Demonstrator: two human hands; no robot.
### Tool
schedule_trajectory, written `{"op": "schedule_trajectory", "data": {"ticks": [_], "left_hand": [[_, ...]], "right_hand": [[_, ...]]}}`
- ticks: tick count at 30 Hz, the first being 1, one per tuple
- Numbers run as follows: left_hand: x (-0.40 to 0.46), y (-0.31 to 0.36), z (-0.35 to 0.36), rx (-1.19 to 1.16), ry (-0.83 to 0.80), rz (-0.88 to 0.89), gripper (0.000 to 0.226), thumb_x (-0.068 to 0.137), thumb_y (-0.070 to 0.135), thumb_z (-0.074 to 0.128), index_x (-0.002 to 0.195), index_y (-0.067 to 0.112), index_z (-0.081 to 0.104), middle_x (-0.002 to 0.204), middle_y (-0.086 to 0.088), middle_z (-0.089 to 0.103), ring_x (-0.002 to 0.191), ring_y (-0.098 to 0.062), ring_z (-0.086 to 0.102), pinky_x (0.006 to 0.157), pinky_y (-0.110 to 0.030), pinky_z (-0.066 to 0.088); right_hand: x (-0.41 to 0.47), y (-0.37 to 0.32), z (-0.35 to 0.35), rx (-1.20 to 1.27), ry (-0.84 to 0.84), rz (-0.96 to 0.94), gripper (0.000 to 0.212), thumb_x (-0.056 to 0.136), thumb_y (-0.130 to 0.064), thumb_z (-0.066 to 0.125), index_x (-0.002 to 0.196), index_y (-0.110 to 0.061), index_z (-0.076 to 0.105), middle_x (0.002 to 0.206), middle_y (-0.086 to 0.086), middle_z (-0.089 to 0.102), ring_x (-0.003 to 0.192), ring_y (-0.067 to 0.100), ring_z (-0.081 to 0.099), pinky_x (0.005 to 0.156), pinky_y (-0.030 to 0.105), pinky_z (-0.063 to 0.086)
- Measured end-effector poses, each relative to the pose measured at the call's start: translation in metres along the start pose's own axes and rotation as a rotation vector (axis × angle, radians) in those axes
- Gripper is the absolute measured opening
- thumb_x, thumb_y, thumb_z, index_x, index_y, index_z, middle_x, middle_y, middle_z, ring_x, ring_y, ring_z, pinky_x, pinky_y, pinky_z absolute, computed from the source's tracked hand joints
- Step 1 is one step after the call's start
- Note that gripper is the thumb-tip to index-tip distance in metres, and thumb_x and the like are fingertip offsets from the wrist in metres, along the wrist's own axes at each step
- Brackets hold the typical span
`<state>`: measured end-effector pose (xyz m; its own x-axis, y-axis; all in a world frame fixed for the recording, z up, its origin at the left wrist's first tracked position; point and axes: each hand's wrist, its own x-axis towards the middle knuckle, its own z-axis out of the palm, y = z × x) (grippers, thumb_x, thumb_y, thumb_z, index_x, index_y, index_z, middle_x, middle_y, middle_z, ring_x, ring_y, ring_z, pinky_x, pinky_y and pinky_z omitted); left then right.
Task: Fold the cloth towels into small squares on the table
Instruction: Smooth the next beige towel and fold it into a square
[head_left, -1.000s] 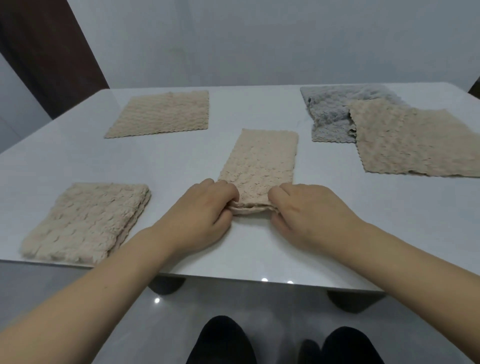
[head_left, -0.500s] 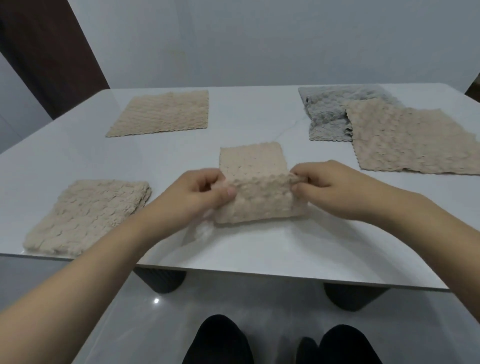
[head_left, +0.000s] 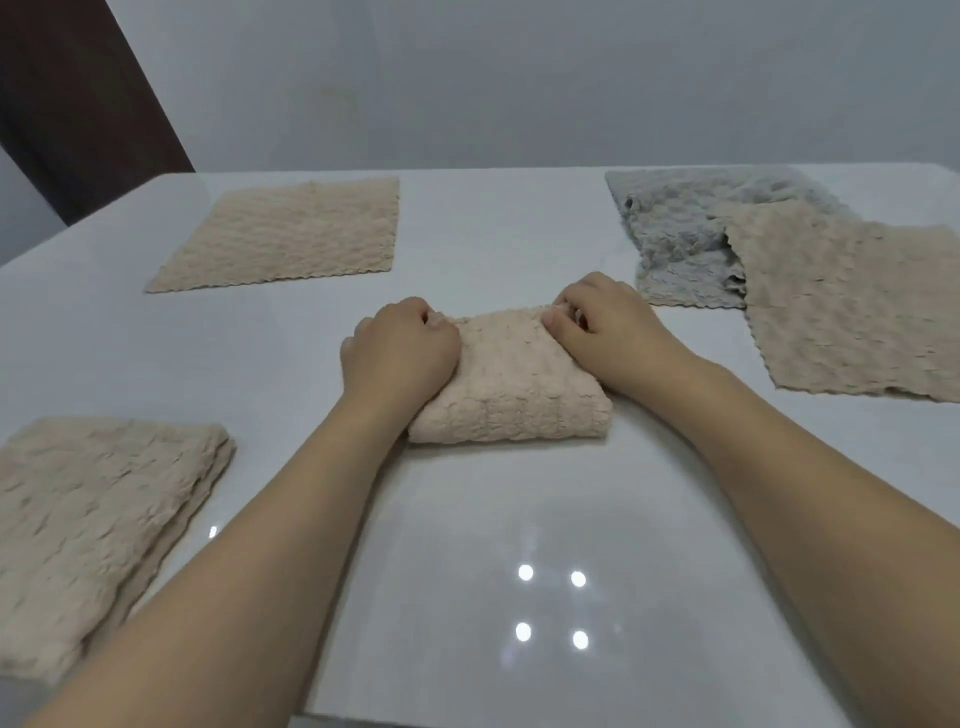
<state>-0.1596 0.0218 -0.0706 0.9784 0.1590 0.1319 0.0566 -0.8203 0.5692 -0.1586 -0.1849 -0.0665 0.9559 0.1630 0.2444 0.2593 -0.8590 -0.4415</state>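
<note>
Both hands grip the far corners of the middle towel (head_left: 511, 382): the left hand (head_left: 400, 351) has its fingers curled onto the far-left corner, the right hand (head_left: 605, 332) pinches the far-right one. That towel lies as a thick folded block near the middle of the bench (head_left: 493, 545), its rounded fold facing the near edge. Larger cloths lie around it: a flat beige towel (head_left: 852, 306) at the right edge overlapping a grey towel (head_left: 675, 239), another flat one (head_left: 285, 234) toward the far-left corner, a folded one (head_left: 98, 525) at the near-left corner. Soft, light and plush, the cloth should spring open unless pressed, so corners are the best hold. Half a second ago the near edge was lifted mid-fold; now it is laid over onto the far edge.
</note>
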Motion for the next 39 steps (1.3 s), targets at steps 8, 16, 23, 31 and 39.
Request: {"op": "schedule_trajectory", "data": {"ticks": [8, 16, 23, 31, 39], "left_hand": [[0.009, -0.002, 0.000, 0.055, 0.051, 0.091, 0.019, 0.093, 0.032, 0.043, 0.089, 0.018, 0.055, 0.080, 0.004, 0.060, 0.077, -0.019, 0.055, 0.062, -0.033, 0.035], [0.008, 0.004, -0.003, 0.106, -0.027, 0.141, 0.021, 0.093, 0.024, 0.040, 0.101, 0.015, 0.057, 0.106, -0.005, 0.055, 0.101, -0.028, 0.051, 0.086, -0.039, 0.041], [0.006, 0.007, -0.004, -0.254, -0.083, 0.163, 0.006, 0.096, 0.024, 0.044, 0.099, 0.022, 0.049, 0.075, 0.008, 0.052, 0.069, -0.011, 0.049, 0.059, -0.032, 0.033], [0.013, 0.009, -0.010, -0.685, -0.198, -0.047, 0.018, 0.088, 0.023, 0.067, 0.095, 0.021, 0.050, 0.048, 0.011, 0.050, 0.036, -0.011, 0.040, 0.044, -0.024, 0.031], [0.001, 0.018, -0.005, -0.693, -0.196, 0.038, 0.014, 0.092, 0.008, 0.056, 0.102, 0.016, 0.052, 0.069, -0.001, 0.059, 0.047, -0.011, 0.049, 0.046, -0.024, 0.039]], "right_hand": [[0.011, 0.007, 0.005, -0.005, -0.040, -0.066, 0.020, 0.097, -0.029, 0.042, 0.109, -0.025, 0.058, 0.100, -0.005, 0.051, 0.102, 0.020, 0.049, 0.092, 0.039, 0.038], [0.015, 0.002, 0.000, -0.025, -0.079, -0.069, 0.015, 0.096, -0.025, 0.042, 0.094, -0.019, 0.055, 0.103, -0.001, 0.053, 0.096, 0.018, 0.049, 0.076, 0.030, 0.034], [0.017, -0.017, -0.007, -0.104, -0.171, -0.037, 0.035, 0.093, -0.058, 0.036, 0.097, -0.030, 0.056, 0.081, -0.010, 0.062, 0.081, 0.014, 0.055, 0.067, 0.032, 0.038], [0.025, -0.004, -0.021, 0.137, -0.238, 0.047, 0.038, 0.097, -0.048, 0.045, 0.081, -0.015, 0.054, 0.065, -0.008, 0.054, 0.055, 0.000, 0.048, 0.054, 0.025, 0.034], [0.032, -0.005, -0.039, -0.064, -0.321, 0.087, 0.024, 0.095, -0.027, 0.041, 0.102, -0.018, 0.062, 0.083, -0.005, 0.067, 0.073, 0.013, 0.058, 0.063, 0.027, 0.041]]}}
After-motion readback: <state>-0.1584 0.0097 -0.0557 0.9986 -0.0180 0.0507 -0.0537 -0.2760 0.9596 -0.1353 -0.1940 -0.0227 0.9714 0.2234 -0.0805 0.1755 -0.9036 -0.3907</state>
